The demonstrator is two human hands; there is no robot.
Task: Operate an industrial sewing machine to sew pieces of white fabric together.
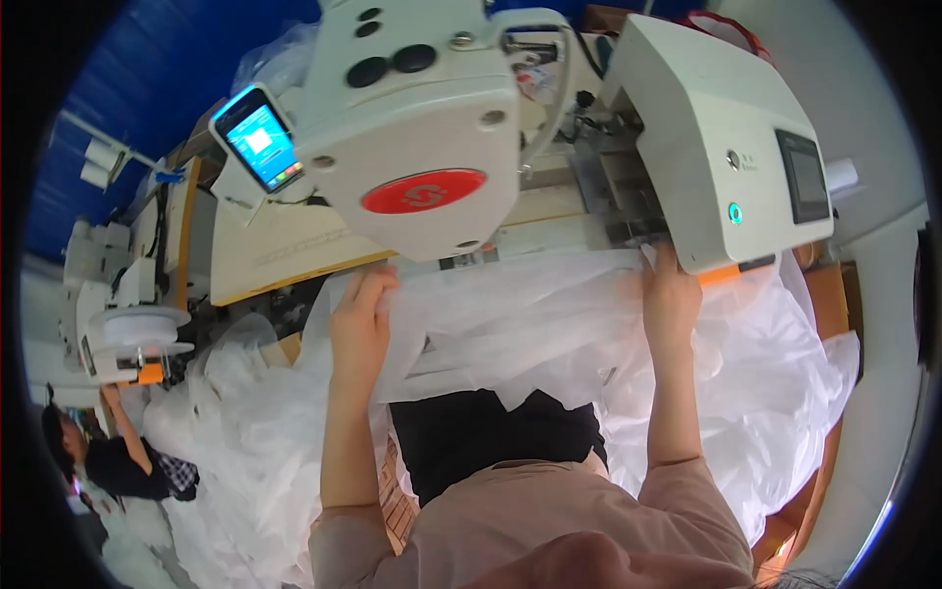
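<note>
Here, no containers are showing. White sheer fabric is lying across the sewing table and spilling over the lap. Sewing machine head and grey control unit are overhanging its far edge. Left hand is pinching a fabric fold, fingers curled. Right hand is pressing flat on the fabric, fingertips hidden beneath the unit. Another person is working at far left.
</note>
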